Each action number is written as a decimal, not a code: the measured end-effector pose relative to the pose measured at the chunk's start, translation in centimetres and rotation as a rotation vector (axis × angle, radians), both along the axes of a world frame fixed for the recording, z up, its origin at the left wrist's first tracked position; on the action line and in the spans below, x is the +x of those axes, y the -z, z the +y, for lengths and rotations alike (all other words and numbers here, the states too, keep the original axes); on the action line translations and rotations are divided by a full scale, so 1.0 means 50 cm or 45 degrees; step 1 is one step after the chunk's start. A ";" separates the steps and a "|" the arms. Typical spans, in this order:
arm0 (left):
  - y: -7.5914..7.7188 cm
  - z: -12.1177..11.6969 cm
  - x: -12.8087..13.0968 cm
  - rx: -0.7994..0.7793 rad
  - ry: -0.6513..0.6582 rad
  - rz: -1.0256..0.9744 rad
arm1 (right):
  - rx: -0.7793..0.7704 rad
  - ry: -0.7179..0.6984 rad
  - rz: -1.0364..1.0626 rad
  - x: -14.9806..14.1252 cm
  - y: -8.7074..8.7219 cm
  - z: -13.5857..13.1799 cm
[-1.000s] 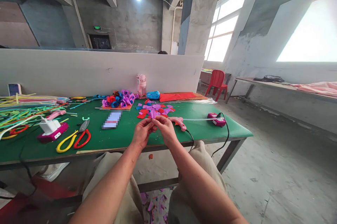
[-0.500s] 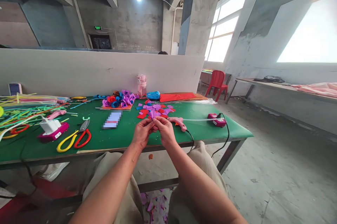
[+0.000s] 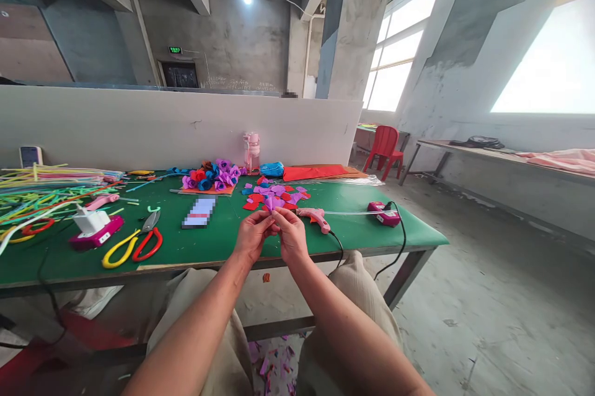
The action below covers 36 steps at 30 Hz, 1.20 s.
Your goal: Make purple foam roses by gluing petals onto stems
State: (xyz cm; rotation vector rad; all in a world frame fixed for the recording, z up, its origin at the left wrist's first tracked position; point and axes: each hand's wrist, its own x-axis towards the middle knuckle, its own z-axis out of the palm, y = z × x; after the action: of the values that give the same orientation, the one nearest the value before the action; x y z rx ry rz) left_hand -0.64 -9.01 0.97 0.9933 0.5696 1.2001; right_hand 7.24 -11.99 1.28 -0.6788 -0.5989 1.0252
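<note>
My left hand (image 3: pixel 251 235) and my right hand (image 3: pixel 290 232) meet above the table's near edge, fingertips pinched on a small purple paper petal (image 3: pixel 273 203). Its lower part is hidden by my fingers. Just beyond my hands lie scattered purple, red and blue petals (image 3: pixel 277 190). Right of my right hand a pink glue gun (image 3: pixel 315 219) rests on its side, with its cord running off the front edge. Farther back on the left, finished-looking purple, blue and red paper flowers (image 3: pixel 215 175) are heaped on an orange sheet.
Scissors (image 3: pixel 139 243) with yellow and red handles lie front left on the green table (image 3: pixel 353 238). Coloured strips (image 3: pixel 65 188) pile up at far left near a power strip (image 3: pixel 96 232). Another power strip (image 3: pixel 383 213) sits right. A pink bottle (image 3: pixel 251 153) stands against the white partition (image 3: pixel 139 126).
The hands stay pinched together on the purple petal in almost the same spot. The whole view has shifted very slightly.
</note>
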 end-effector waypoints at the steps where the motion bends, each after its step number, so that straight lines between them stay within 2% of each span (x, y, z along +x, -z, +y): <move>1: 0.000 0.000 0.000 -0.001 -0.002 0.001 | -0.007 0.004 0.013 -0.001 -0.001 -0.001; 7: -0.001 -0.001 0.000 -0.011 -0.001 0.002 | -0.032 0.031 0.008 -0.005 -0.002 -0.005; 12: 0.002 0.001 0.001 -0.002 -0.016 -0.001 | 0.020 0.053 0.018 -0.010 0.003 -0.001; 24: 0.007 0.005 0.002 -0.023 -0.013 -0.002 | 0.028 0.263 -0.332 -0.016 0.009 -0.008; 32: 0.006 0.003 0.003 -0.018 -0.045 0.027 | 0.000 0.278 -0.357 -0.015 0.013 -0.004; 36: 0.006 0.003 0.003 -0.033 -0.046 0.024 | 0.027 0.319 -0.458 -0.012 0.024 0.002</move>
State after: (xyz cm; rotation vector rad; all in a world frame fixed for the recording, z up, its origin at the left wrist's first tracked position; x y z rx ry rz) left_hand -0.48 -8.85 0.66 0.9769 0.6191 1.2135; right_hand 6.64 -11.89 0.08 -0.9039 -0.8124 0.6661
